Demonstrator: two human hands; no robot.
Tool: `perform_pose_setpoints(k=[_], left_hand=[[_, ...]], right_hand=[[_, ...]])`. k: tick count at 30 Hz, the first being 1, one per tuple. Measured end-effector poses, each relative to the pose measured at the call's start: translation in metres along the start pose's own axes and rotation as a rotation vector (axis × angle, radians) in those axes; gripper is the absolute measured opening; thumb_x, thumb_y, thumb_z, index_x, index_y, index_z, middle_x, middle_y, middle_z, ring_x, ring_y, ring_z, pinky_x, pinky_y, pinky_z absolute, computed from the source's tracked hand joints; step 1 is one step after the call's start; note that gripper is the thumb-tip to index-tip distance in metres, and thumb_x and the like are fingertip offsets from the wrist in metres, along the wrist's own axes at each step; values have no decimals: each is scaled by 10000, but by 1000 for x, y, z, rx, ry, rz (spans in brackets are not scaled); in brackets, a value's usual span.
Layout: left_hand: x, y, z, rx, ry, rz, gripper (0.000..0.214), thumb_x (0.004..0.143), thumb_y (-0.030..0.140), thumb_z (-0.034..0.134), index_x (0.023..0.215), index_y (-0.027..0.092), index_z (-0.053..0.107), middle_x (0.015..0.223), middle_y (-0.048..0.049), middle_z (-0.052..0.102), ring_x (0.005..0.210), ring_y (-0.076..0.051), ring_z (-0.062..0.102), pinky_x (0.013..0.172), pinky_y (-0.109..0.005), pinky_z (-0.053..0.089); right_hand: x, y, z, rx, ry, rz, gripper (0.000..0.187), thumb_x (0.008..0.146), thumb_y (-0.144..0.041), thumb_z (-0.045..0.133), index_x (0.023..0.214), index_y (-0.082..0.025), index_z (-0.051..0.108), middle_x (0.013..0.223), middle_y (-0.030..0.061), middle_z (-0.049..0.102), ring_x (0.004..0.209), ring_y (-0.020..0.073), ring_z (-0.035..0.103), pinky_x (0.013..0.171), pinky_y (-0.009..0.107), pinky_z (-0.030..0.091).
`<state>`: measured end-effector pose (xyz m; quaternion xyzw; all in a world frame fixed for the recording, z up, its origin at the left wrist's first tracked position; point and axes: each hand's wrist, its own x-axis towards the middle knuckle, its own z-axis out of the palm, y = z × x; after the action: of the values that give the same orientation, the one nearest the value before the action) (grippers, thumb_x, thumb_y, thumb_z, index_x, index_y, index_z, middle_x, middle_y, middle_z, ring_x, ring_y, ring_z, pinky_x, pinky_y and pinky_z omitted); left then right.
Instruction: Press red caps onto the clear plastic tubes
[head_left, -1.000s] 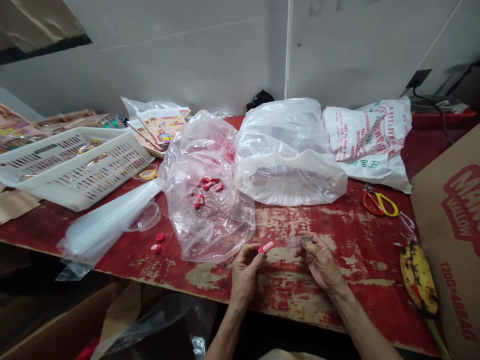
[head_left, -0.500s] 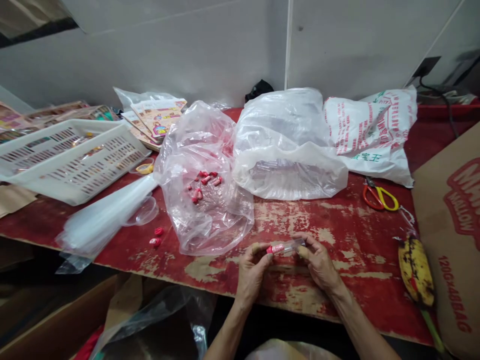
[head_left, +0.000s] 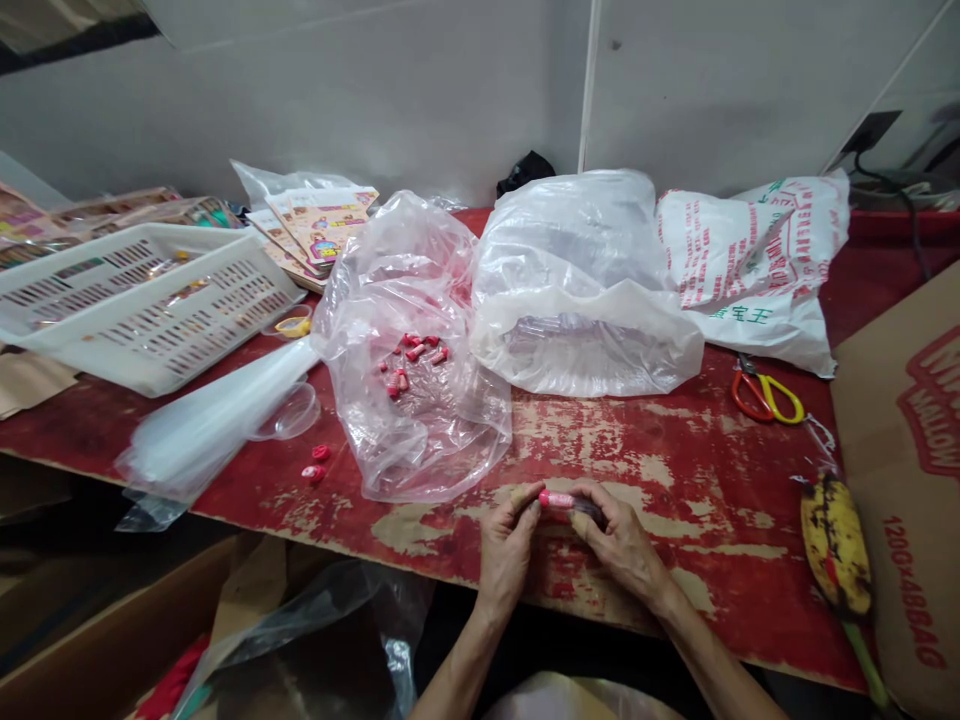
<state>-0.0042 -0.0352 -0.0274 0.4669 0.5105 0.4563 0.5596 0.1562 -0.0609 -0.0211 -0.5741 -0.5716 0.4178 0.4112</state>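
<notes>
My left hand (head_left: 511, 530) is closed in a pinch at the red end of a small red-and-pink piece (head_left: 556, 499) with a white pattern. The piece lies level between my two hands, just above the table's front edge. My right hand (head_left: 616, 530) grips a clear plastic tube (head_left: 591, 512), its fingers covering most of it. Where the piece and the tube meet is partly hidden by my right fingers. Ahead and left, similar small red pieces (head_left: 416, 355) lie inside a thin clear plastic bag (head_left: 442, 460). Two small red pieces (head_left: 315, 465) sit left of the bag.
Behind my hands stands a white translucent bag (head_left: 570, 240) with clear tubes at its mouth. Right are a printed white sack (head_left: 750, 270), scissors (head_left: 772, 395), a spotted banana (head_left: 836, 540) and a carton (head_left: 900, 480). Left are plastic sleeves (head_left: 210, 430), a white basket (head_left: 195, 330) and printed cards (head_left: 330, 220).
My right hand has moved left, closer to my left hand, and its fingers now cover more of the clear tube. The view has shifted slightly.
</notes>
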Motion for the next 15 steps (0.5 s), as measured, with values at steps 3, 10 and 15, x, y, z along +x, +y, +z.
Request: perform_pose_setpoints(k=[3, 10, 15], left_hand=[[-3, -1, 2, 27, -20, 8, 274, 754, 316, 633, 986, 207, 730, 999, -67, 728, 944, -217, 664, 876, -334, 505], [-10, -2, 5, 148, -46, 71, 340, 797, 282, 554, 1102, 211, 687, 1119, -79, 691, 1029, -232, 645, 933, -369, 490], [-3, 0, 6, 118, -117, 106, 328, 817, 287, 554, 1113, 220, 678, 1097, -72, 696, 1032, -219, 633, 957, -369, 471]], right_hand=[[-2, -3, 4, -13, 29, -21, 246, 872, -349, 471, 1016, -201, 604, 899, 30, 648, 770, 166, 595, 660, 247, 454], [-7, -3, 16, -57, 113, -49, 226, 873, -331, 471, 1002, -207, 608, 920, 49, 673, 815, 184, 625, 713, 270, 466], [0, 3, 18, 209, 143, 139, 281, 843, -454, 531, 954, -198, 566, 732, 4, 616, 544, 129, 538, 487, 227, 404]])
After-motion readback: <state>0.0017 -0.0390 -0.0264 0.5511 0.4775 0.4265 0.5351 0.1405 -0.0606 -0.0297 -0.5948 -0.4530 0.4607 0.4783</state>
